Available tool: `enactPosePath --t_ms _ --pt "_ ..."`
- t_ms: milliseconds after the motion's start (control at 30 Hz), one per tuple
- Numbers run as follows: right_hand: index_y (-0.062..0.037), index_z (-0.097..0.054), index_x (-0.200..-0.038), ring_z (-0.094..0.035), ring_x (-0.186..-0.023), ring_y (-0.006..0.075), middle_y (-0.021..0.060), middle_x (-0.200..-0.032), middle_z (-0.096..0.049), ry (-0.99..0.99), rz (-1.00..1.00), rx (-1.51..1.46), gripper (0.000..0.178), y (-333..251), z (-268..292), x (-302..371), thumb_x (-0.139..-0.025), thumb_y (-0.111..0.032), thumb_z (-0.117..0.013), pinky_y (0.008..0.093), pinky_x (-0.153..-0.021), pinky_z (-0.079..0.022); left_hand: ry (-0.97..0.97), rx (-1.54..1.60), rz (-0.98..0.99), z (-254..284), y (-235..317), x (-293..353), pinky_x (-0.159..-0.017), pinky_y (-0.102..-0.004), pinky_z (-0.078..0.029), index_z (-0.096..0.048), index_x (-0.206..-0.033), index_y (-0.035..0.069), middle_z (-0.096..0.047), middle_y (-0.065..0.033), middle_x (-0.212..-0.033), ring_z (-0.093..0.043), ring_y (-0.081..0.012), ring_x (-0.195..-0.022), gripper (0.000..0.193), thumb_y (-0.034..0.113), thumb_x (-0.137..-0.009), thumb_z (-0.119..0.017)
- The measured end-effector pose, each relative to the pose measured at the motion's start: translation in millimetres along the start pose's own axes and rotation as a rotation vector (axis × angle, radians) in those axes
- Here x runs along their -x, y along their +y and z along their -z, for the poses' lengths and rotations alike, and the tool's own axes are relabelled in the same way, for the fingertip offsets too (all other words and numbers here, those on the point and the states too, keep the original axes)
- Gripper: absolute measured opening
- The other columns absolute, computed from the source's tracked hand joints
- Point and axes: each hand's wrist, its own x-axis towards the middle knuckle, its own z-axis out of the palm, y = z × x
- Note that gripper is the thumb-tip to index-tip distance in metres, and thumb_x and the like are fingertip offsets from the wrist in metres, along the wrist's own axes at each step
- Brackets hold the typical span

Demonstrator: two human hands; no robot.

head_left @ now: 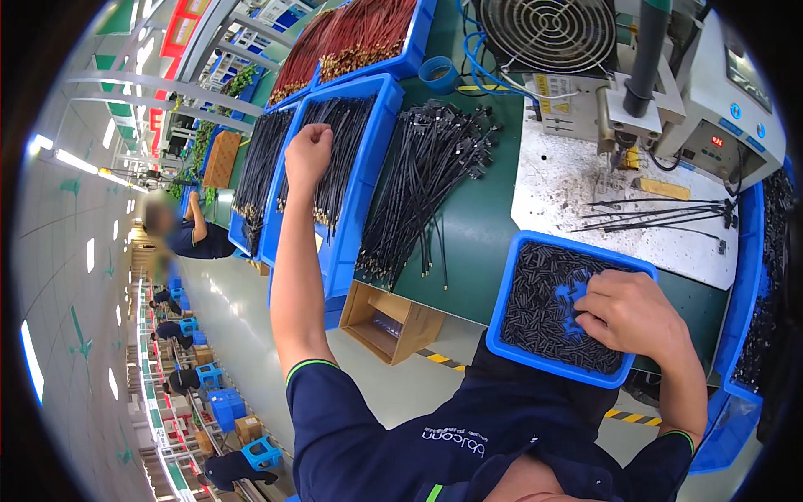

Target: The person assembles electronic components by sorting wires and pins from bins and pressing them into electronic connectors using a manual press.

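Note:
My left hand (pixel 308 156) reaches out over a blue tray (pixel 378 109) of black cables with brass ends; its fingers are closed around some of those cables (pixel 343 151). My right hand (pixel 629 314) rests inside a smaller blue tray (pixel 510 284) full of small black sleeves (pixel 539 305), fingers curled down into them; what they pinch is hidden. A loose pile of black cables (pixel 427 184) lies on the green bench between the two trays.
A white work plate (pixel 552 192) holds a few cables under a grey press machine (pixel 661 75) with a round fan grille. Further blue trays of red-brown and black cables sit at the back left. A cardboard box (pixel 389 322) hangs below the bench. Other workers sit along the aisle at left.

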Motion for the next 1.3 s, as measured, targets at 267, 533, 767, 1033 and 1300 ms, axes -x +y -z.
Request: enactPosePath --t_ms 267,533,767,1033,1300 --pt "-0.0074 -0.067 -0.074 -0.063 -0.073 0.027 0.0068 -0.075 -0.06 0.027 0.011 -0.055 0.007 2.2 -3.2 -9.8 -0.076 -0.011 -0.073 0.0408 -0.062 -0.051 -0.03 -0.239 -0.08 -41.1 -48.9 -18.1 -0.089 -0.046 -0.056 -0.079 -0.112 0.013 -0.076 -0.0152 -0.1 -0.072 -0.0347 -0.097 0.036 0.04 -0.089 -0.073" --pt "-0.0081 -0.065 -0.069 -0.059 -0.068 0.0249 0.005 -0.071 -0.054 0.124 0.02 -0.051 0.009 -1.6 -5.5 -13.2 -0.072 -0.01 -0.073 0.0386 -0.059 -0.049 -0.167 -0.319 0.06 -39.4 -32.9 -25.6 -0.088 -0.0475 -0.056 -0.079 -0.1 0.013 -0.076 -0.0162 -0.102 -0.072 -0.0366 -0.098 0.025 0.034 -0.091 -0.07" --pt "-0.0086 -0.069 -0.078 -0.061 -0.073 0.025 0.0051 -0.077 -0.058 0.147 0.012 -0.081 0.005 -3.8 -4.9 -13.0 -0.077 -0.011 -0.074 0.0384 -0.062 -0.051 -0.063 -0.113 -0.13 -26.4 -62.2 -38.2 -0.085 -0.0475 -0.055 -0.068 -0.096 0.0 -0.073 -0.0221 -0.095 -0.071 -0.039 -0.093 0.027 0.027 -0.094 -0.067" --pt "-0.0071 -0.07 -0.082 -0.062 -0.076 0.0259 0.0061 -0.08 -0.06 0.168 0.061 -0.127 0.005 -8.3 -1.8 -11.3 -0.081 -0.01 -0.074 0.0386 -0.064 -0.052 -0.096 0.695 0.114 36.0 -38.8 -37.8 -0.069 -0.0263 -0.055 -0.065 -0.103 -0.002 -0.071 -0.0081 -0.086 -0.068 -0.0149 -0.076 0.019 0.015 -0.095 -0.069" --pt "-0.0035 -0.07 -0.085 -0.066 -0.074 0.0308 0.0096 -0.083 -0.068 0.313 0.027 -0.241 0.005 -4.8 -3.9 -2.2 -0.08 -0.005 -0.072 0.0401 -0.065 -0.053 -0.176 0.767 -0.125 105.0 139.6 62.5 -0.057 -0.0208 -0.051 -0.067 -0.118 -0.004 -0.069 -0.0042 -0.09 -0.066 -0.0079 -0.078 0.025 0.011 -0.099 -0.065"
